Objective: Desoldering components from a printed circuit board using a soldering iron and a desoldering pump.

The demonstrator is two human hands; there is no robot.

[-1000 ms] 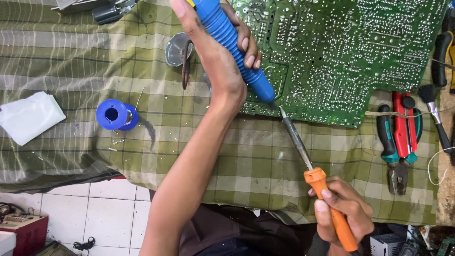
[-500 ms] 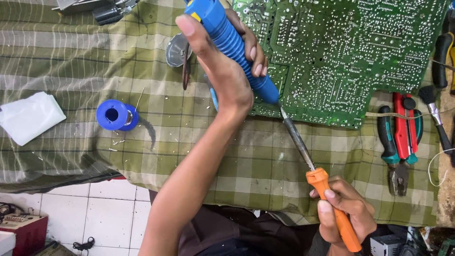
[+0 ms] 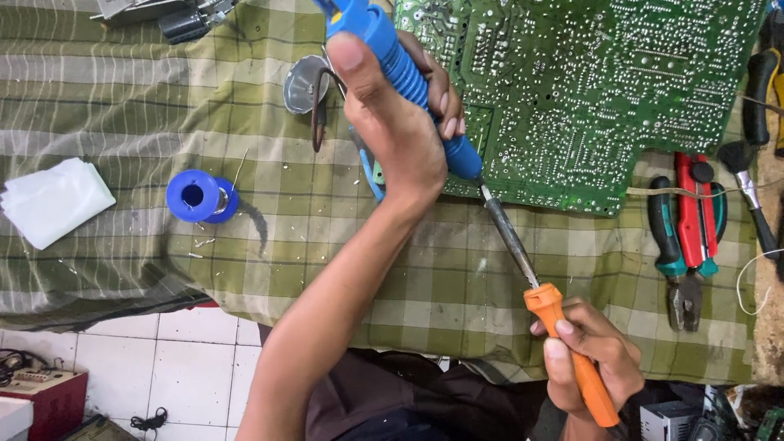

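Left hand (image 3: 400,131): has slid a little higher up the blue desoldering pump (image 3: 392,61), thumb now pressed near its top end.
Pump: lifted slightly, its upper end now cut off by the frame's top edge.
Right hand (image 3: 592,359): shifted very slightly on the orange-handled soldering iron (image 3: 563,359).

Both hands (image 3: 392,135) are bare, forearms unsleeved, with dark brown clothing over the lap

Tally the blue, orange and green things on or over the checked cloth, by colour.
Blue: 2, the desoldering pump in the left hand and the solder spool.
Orange: 1, the soldering iron in the right hand.
Green: 1, the circuit board.
Total: 4
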